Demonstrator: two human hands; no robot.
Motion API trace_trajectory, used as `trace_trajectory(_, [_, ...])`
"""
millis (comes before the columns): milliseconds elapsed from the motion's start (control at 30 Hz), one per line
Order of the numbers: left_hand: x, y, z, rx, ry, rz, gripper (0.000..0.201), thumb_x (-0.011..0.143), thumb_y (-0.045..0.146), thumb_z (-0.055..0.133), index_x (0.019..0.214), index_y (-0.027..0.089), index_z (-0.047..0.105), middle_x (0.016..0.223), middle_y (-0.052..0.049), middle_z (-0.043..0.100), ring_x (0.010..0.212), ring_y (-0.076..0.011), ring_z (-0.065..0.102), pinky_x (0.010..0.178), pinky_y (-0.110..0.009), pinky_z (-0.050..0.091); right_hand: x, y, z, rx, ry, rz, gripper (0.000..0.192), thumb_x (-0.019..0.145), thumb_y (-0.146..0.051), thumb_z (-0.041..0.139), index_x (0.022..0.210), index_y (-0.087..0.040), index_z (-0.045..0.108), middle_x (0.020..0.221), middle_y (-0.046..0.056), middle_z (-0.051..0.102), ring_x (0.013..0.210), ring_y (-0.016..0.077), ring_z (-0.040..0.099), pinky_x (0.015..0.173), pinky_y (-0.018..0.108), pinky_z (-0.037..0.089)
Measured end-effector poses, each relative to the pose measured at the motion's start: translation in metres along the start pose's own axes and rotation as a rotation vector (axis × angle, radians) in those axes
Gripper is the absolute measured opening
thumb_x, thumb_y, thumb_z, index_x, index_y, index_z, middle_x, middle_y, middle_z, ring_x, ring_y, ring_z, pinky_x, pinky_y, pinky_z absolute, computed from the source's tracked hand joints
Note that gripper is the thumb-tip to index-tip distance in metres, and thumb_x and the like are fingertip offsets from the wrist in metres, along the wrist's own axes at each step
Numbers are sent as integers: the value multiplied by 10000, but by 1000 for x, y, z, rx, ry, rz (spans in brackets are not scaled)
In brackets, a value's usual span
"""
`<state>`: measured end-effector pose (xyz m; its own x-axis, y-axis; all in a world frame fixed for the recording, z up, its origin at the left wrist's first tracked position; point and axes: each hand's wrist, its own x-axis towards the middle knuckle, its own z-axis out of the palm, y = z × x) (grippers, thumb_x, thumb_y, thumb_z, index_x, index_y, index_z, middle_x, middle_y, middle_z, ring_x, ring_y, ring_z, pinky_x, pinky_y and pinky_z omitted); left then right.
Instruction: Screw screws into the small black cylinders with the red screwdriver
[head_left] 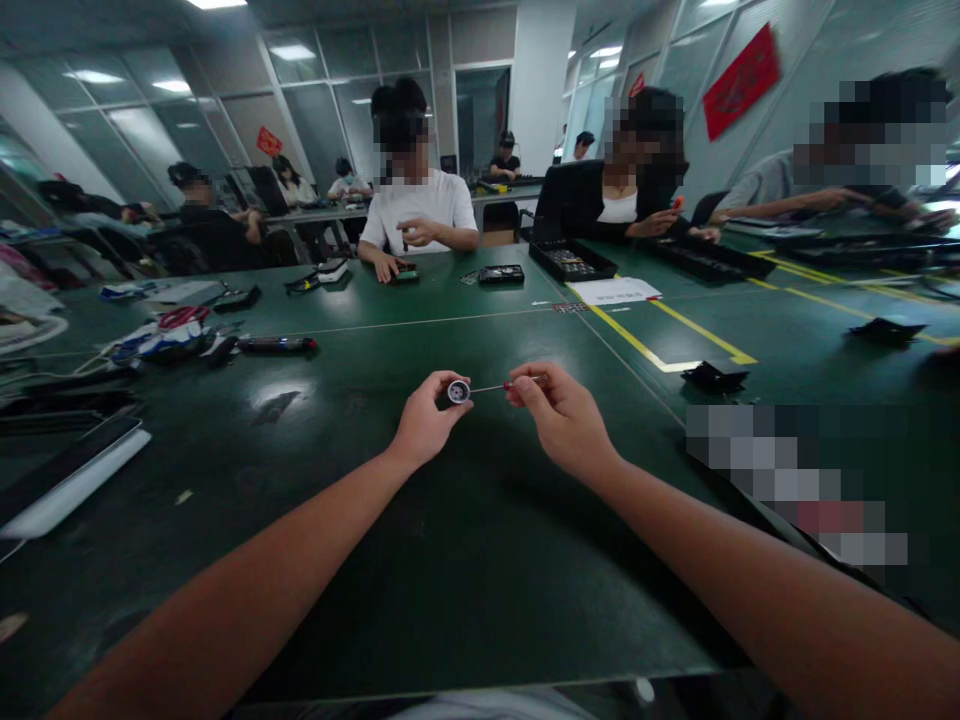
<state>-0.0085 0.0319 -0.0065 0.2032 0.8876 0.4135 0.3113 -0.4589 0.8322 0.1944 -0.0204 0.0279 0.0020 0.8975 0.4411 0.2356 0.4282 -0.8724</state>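
Observation:
Over the middle of the green table (360, 520), my left hand (429, 420) grips a small round part (458, 392) with a pale rim and a dark, recessed inside. Its open face is turned toward me. My right hand (559, 415) is closed around the red handle of a thin screwdriver (491, 387). The slim metal shaft points left, and its end reaches the side of the round part; whether it touches cannot be made out. Both hands are held a little above the tabletop.
A dark cylindrical tool (277, 345) lies at the left, beside bundled cables (169, 335). A black case (571, 260), a white paper (616, 291) and a black piece (715, 377) lie to the right. Across the table, a person in a white shirt (420, 215) handles a small item.

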Motion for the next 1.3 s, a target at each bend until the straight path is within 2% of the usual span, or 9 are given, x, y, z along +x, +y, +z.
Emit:
trace_trajectory(100, [-1, 3, 0, 65, -19, 9, 315, 788, 136, 760, 1090, 197, 697, 1149, -65, 724, 1109, -245, 658, 1044, -435, 469, -1, 2, 1, -77, -5, 11, 228, 970, -422, 540, 1042, -222, 623, 886, 42, 723, 822, 198, 704, 772, 364, 540])
trace_trajectory(267, [-2, 2, -1, 90, -4, 42, 359, 820, 174, 754, 1171, 234, 708, 1233, -52, 704, 1218, -250, 613, 1125, -462, 411, -3, -5, 0, -179, 22, -35, 217, 980, -405, 523, 1043, -220, 619, 882, 45, 724, 816, 200, 703, 752, 350, 529])
trace_trajectory(533, [-4, 10, -4, 280, -9, 139, 335, 858, 208, 735, 1185, 269, 703, 1191, -45, 714, 1177, -256, 603, 1064, -473, 438, -3, -13, -1, -247, 70, -8, 221, 975, -398, 521, 1011, -206, 624, 812, 39, 706, 761, 194, 684, 716, 326, 500])
trace_trajectory(600, [-4, 12, -5, 328, -28, 160, 322, 866, 220, 730, 1183, 273, 702, 1170, -41, 720, 1149, -258, 606, 1050, -483, 432, -3, -13, -2, -244, 41, 4, 223, 978, -397, 511, 1030, -210, 620, 757, 19, 678, 705, 182, 658, 675, 315, 482])
trace_trajectory(700, [-4, 13, -6, 387, -38, 171, 307, 871, 242, 732, 1174, 276, 702, 1146, -32, 729, 1120, -257, 610, 1070, -510, 391, -5, -12, -4, -197, -72, -3, 210, 988, -375, 484, 1063, -223, 609, 690, -16, 620, 636, 162, 609, 624, 300, 450])
trace_trajectory(800, [-4, 14, -6, 415, -36, 151, 314, 866, 249, 743, 1175, 281, 700, 1139, -22, 735, 1110, -253, 616, 1089, -526, 357, -6, -10, -5, -140, -147, -20, 202, 987, -378, 491, 1061, -230, 607, 729, -17, 613, 679, 158, 603, 655, 298, 451])
trace_trajectory(1000, [-5, 17, -4, 437, -83, 83, 326, 857, 228, 749, 1172, 299, 701, 1161, -14, 733, 1142, -260, 612, 1129, -581, 277, -4, -9, -3, -177, -39, 33, 421, 1016, -510, 383, 917, -217, 669, 649, -11, 530, 611, 157, 534, 596, 298, 409])
trace_trajectory(1167, [-5, 16, -5, 436, -77, 63, 334, 868, 215, 728, 1189, 299, 698, 1190, -25, 728, 1157, -264, 611, 1120, -562, 305, -3, 0, -3, -157, -15, 82, 320, 999, -462, 436, 1117, -222, 611, 772, 8, 609, 674, 176, 572, 624, 309, 440])
trace_trajectory(1300, [-5, 16, -5, 452, -65, 63, 327, 882, 232, 710, 1202, 301, 697, 1201, -34, 724, 1161, -268, 609, 1106, -544, 332, -3, 5, -3, -119, -16, 66, 245, 991, -414, 454, 1061, -228, 596, 837, 16, 623, 762, 185, 593, 673, 313, 446])
